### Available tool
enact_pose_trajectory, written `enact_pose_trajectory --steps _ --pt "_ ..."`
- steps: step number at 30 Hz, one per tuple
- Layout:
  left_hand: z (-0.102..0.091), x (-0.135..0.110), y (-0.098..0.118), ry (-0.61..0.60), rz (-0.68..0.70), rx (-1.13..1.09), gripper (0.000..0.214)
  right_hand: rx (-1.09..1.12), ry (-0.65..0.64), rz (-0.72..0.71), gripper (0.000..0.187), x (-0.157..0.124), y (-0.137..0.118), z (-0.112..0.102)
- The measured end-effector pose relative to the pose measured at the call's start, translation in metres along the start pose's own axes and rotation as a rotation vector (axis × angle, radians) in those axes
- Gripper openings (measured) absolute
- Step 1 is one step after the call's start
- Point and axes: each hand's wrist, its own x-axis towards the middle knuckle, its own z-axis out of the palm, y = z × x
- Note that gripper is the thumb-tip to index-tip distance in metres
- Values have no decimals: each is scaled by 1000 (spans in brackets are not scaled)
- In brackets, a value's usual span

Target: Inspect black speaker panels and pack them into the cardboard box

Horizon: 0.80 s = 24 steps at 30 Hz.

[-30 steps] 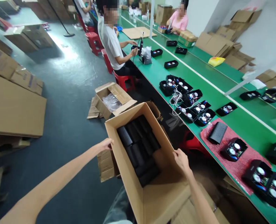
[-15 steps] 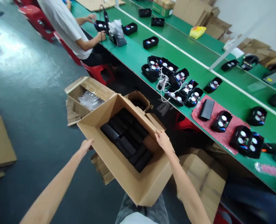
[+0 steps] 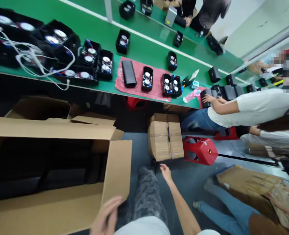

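Observation:
A large open cardboard box stands at my left, with dark black cases lying in its shadowed inside. My left hand, somewhat blurred, is beside the box's near right corner; its fingers are apart and nothing shows in them. Out in front of my right leg is my right hand, loosely bent and holding nothing visible. The closest thing to it is a taped carton on the floor, just beyond the fingertips.
Along the green workbench sit several open black speaker housings, some on pink bubble wrap. White cables hang over its edge. A red stool stands right of the carton. Co-workers, one in a white shirt, are at the right.
Both hands have let go of the open box, which now stands at my left. My view has swung right, bringing the taped carton, red stool and more co-workers into sight.

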Motion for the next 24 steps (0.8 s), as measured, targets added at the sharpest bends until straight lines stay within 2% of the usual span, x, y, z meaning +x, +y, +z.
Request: enact_pose_trajectory --steps 2,3,5,7,9,11,14,17,21,24 --pt "84 -22 -20 -269 -34 -63 32 -10 -18 44 28 42 46 -18" --pt "126 -31 -35 -350 -89 -75 35 -14 -22 54 28 69 67 -24" --pt "206 -49 -75 -383 -241 -58 40 -19 -31 61 29 132 107 -31" --pt "276 -66 -118 -366 -386 -14 45 -17 -44 56 30 201 145 -30" --pt "335 -79 -157 -367 -485 28 51 -9 -56 46 32 265 182 -22" --pt "384 -89 -187 -399 -538 52 51 -4 -60 40 39 317 213 -8" --pt "444 -94 -213 -446 -572 70 45 -12 -65 41 52 365 244 13" --pt "488 -85 -225 -499 -562 55 38 -12 -84 50 57 384 253 26" --pt "529 -49 -233 -532 -525 30 32 43 -176 52 37 375 241 20" --pt "555 -3 -233 -446 -518 76 35 88 -277 -24 30 337 221 8"
